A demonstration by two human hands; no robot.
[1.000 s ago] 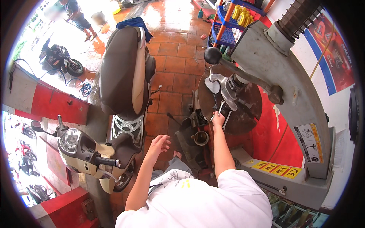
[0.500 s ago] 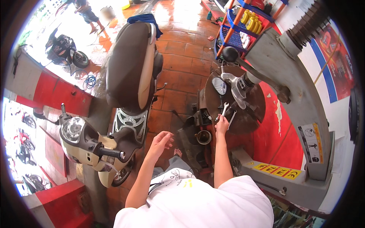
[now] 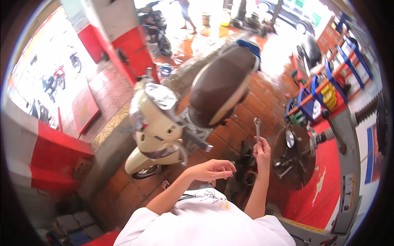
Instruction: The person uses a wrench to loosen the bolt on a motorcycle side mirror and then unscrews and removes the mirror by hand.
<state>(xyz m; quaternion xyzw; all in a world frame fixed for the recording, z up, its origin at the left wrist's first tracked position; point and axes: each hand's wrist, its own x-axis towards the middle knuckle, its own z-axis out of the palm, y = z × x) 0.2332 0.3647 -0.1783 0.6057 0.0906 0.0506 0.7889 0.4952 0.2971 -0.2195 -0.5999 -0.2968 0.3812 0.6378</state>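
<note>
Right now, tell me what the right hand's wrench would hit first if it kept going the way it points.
The right hand holds the wrench upright, tip toward the brick floor beside the scooter's brown seat. Nothing shows in that line before the floor, though depth is hard to judge here.

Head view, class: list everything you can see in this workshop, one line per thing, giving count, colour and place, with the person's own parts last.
scooter: one, cream with a brown seat, parked on the tiled floor at centre.
wrench: one, silver, upright in the right hand.
tyre-changing machine: one, grey, at right, with a dark round turntable.
loose tools: a few, silver, lying on the turntable.
shelf rack: one, blue and orange, upper right, holding yellow containers.
floor: brown tiles, wet and bright toward the street.
person on the street: one, top centre, far off.
left hand: one, empty, fingers loosely curled, in front of the chest.
right hand: one, closed round the wrench's lower end.
</note>
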